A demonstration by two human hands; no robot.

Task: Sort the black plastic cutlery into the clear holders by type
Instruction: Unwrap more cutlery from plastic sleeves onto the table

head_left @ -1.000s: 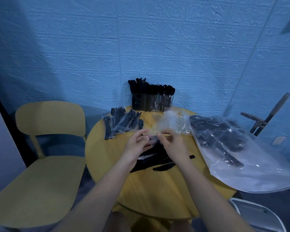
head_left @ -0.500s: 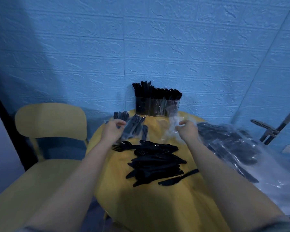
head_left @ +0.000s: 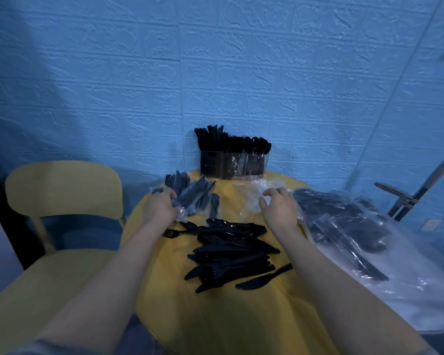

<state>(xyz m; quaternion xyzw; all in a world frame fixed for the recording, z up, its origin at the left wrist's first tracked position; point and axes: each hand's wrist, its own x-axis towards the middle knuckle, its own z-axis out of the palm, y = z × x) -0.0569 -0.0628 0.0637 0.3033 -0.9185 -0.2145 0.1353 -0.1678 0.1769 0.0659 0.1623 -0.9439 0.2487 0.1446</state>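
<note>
A person is sitting at a round yellow surface [head_left: 241,316] with both bare forearms reaching forward over it. The left hand [head_left: 160,207] is resting on a small clear packet of black cutlery [head_left: 195,196] lying at the far left of the surface, its fingers curling over the packet's near edge and gripping the plastic. The right hand [head_left: 280,208] is hovering over a crumpled empty clear wrapper [head_left: 254,193], its fingers loosely bent and spread apart; whether the fingertips are touching the wrapper is not something the view is making clear, and it is not clasping anything. Between the two forearms a loose pile of black plastic cutlery [head_left: 231,252] is lying on the surface, forks, spoons and knives mixed together, with one knife [head_left: 263,278] lying apart at the pile's near right edge and one fork [head_left: 174,233] sticking out to the left. At the far edge, against the blue textured wall [head_left: 215,73], the clear holders [head_left: 233,165] are standing side by side, already carrying upright black cutlery grouped by kind. To the right a large clear bag [head_left: 356,226] holding more black cutlery is spreading over the surface's edge. A yellow chair [head_left: 62,190] is standing to the left.
</note>
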